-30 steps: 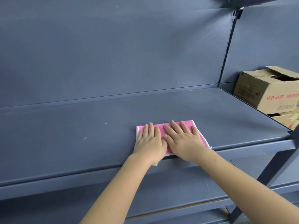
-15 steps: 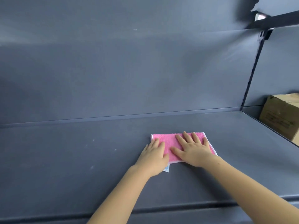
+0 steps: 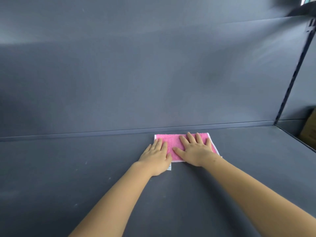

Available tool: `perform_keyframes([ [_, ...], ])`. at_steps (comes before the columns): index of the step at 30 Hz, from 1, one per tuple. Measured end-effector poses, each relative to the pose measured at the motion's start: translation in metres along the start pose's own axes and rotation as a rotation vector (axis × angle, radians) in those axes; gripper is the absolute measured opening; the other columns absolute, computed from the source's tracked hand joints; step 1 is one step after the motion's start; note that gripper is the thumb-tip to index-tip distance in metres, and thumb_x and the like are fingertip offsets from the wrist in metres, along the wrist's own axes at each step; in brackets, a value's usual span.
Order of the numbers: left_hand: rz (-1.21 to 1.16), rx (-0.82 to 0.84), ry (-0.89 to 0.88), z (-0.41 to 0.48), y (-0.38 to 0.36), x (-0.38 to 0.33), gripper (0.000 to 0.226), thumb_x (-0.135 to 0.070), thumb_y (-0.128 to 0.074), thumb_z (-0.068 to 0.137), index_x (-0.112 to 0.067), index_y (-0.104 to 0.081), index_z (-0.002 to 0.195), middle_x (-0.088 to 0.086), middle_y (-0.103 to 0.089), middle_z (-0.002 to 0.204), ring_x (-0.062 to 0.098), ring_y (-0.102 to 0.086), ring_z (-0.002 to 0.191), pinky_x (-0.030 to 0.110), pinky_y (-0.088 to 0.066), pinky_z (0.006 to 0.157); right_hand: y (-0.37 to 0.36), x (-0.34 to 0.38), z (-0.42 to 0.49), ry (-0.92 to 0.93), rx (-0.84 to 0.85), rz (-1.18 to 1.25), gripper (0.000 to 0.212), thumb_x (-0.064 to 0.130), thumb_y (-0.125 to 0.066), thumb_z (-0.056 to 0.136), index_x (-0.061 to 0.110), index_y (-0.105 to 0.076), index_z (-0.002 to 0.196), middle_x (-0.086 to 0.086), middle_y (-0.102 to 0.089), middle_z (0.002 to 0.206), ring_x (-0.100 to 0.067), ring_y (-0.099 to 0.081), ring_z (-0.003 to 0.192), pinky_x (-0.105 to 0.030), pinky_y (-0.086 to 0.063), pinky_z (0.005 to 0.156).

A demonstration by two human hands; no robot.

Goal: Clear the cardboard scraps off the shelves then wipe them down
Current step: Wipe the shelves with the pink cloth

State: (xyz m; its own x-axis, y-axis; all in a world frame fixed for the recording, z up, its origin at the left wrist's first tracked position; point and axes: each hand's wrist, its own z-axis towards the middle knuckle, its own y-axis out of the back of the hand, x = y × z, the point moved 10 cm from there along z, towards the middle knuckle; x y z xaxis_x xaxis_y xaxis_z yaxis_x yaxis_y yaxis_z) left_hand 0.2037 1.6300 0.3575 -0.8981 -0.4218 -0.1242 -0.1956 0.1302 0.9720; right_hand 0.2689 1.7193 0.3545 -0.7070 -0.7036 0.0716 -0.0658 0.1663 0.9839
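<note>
A dark grey metal shelf [image 3: 85, 194] fills the view as a person wipes it, both bare forearms stretched out from 6 o'clock toward the back. Pale specks [image 3: 109, 178] dot the shelf at 8 o'clock of the left hand [image 3: 156, 157]. These could be passed over if the strokes run only through the middle lane.

The left hand lies flat with its fingers [image 3: 159, 142] close together on the left end of a pink cloth [image 3: 174, 144], while its heel sits on bare shelf. The right hand [image 3: 196, 151], at 3 o'clock of the left, presses the cloth with its fingers [image 3: 189, 136] spread wide. With one hand only half on, uneven pressure could skew the cloth or let that end slide free. A small white tag [image 3: 169, 167] pokes out at the near corner beside the left hand and may fold under.

The cloth's far edge lies just beside the raised ridge [image 3: 85, 136] at 12 o'clock. A further push would likely bunch it there and pack dust into the seam rather than lift it. With the arms at full reach, body weight may bear on the shelf.

Beyond rises the grey back panel [image 3: 136, 74]. A slotted post [image 3: 294, 74] stands at 2 o'clock and a blurred brown shape [image 3: 309, 132], perhaps a box, at 3 o'clock.
</note>
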Motion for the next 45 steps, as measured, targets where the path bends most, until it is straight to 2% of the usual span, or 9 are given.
perform_keyframes([
  [7,0.003,0.011,0.045,0.020,0.005,0.013,0.055,-0.028,-0.013,0.102,-0.009,0.005,0.150,0.008,0.014,0.158,0.015,0.014,0.146,0.032,0.005,0.120,0.004,0.006,0.023,0.030,-0.010,0.002,0.065,0.059,-0.014,0.094,0.028,0.000,0.150,0.000,0.006,0.159,-0.028,0.006,0.146,-0.055,0.001,0.115],
  [15,0.001,0.005,0.068,0.031,0.008,0.020,0.056,-0.029,-0.015,0.101,-0.010,0.004,0.150,0.007,0.014,0.158,0.015,0.013,0.146,0.032,0.003,0.120,0.007,0.009,0.032,0.030,-0.030,0.004,0.063,0.057,-0.015,0.095,0.026,-0.006,0.150,-0.002,-0.006,0.157,-0.029,-0.002,0.145,-0.056,-0.001,0.114],
  [21,-0.007,-0.018,0.061,0.026,0.007,0.018,0.056,-0.028,-0.015,0.101,-0.009,0.003,0.150,0.008,0.012,0.158,0.016,0.013,0.146,0.032,0.003,0.120,0.008,0.010,0.027,0.021,-0.044,0.009,0.063,0.057,-0.015,0.095,0.027,-0.006,0.149,0.000,-0.006,0.158,-0.029,0.000,0.146,-0.055,0.000,0.115],
  [25,-0.022,-0.017,0.039,0.008,0.002,0.018,0.056,-0.028,-0.015,0.101,-0.009,0.004,0.150,0.008,0.013,0.158,0.016,0.013,0.146,0.032,0.003,0.119,0.003,0.015,0.012,0.035,-0.030,0.007,0.063,0.058,-0.015,0.095,0.029,-0.003,0.150,0.001,0.002,0.159,-0.029,0.004,0.146,-0.055,0.001,0.115],
  [39,0.010,-0.066,-0.035,-0.112,-0.022,0.037,0.057,-0.029,-0.014,0.102,-0.007,0.008,0.149,0.009,0.016,0.157,0.017,0.017,0.145,0.032,0.006,0.119,-0.023,0.073,-0.099,0.034,-0.055,-0.021,0.065,0.057,-0.011,0.095,0.025,0.004,0.150,-0.002,0.008,0.159,-0.028,0.007,0.146,-0.055,0.002,0.115],
  [41,0.020,-0.086,-0.058,-0.132,-0.024,0.040,0.057,-0.031,-0.013,0.102,-0.007,0.009,0.149,0.009,0.018,0.157,0.017,0.017,0.145,0.032,0.007,0.118,-0.027,0.082,-0.117,0.036,-0.062,-0.017,0.078,0.066,0.004,0.084,0.025,0.006,0.150,-0.002,0.009,0.159,-0.028,0.008,0.146,-0.055,0.002,0.115],
  [43,0.035,-0.121,-0.078,-0.147,-0.024,0.041,0.061,-0.037,-0.005,0.098,-0.007,0.009,0.149,0.009,0.018,0.156,0.018,0.018,0.145,0.031,0.008,0.117,-0.029,0.094,-0.132,0.048,-0.068,0.015,0.107,0.074,0.023,0.055,0.025,0.006,0.149,-0.001,0.009,0.159,-0.028,0.009,0.146,-0.055,0.003,0.114],
  [45,0.058,-0.170,-0.116,-0.162,-0.025,0.038,0.086,-0.048,0.017,0.073,-0.007,0.009,0.149,0.010,0.017,0.157,0.019,0.017,0.145,0.031,0.009,0.117,-0.034,0.101,-0.144,0.039,-0.052,0.016,0.134,0.080,0.040,0.031,0.026,0.007,0.149,0.000,0.010,0.159,-0.028,0.009,0.146,-0.054,0.003,0.114],
])
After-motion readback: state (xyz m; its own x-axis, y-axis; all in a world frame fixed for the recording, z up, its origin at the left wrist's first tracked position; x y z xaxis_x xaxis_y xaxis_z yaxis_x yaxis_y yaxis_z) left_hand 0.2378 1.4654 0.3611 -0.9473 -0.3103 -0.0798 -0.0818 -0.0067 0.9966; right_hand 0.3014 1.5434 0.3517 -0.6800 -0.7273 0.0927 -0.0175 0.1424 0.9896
